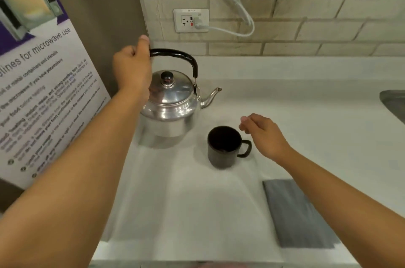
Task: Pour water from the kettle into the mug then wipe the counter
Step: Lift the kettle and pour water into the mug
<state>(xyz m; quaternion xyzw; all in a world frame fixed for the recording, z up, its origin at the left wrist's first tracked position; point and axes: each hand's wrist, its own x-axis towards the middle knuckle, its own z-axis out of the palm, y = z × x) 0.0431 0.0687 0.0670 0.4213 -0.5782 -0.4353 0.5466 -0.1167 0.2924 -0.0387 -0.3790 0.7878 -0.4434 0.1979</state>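
Head view: our left hand [132,65] is clamped on the black handle of the kettle [169,103], which stands near the counter's [186,202] back-left corner. Our right hand [263,134] hovers loosely curled, holding nothing, just beside the mug [223,147]. 1 grey cloth [298,213] lies at the front edge; bare counter separates them.

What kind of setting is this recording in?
Probably a shared pantry or office kitchenette: a microwave-use guidelines poster beside a white counter, a steel sink edge, and a brick-tile backsplash.
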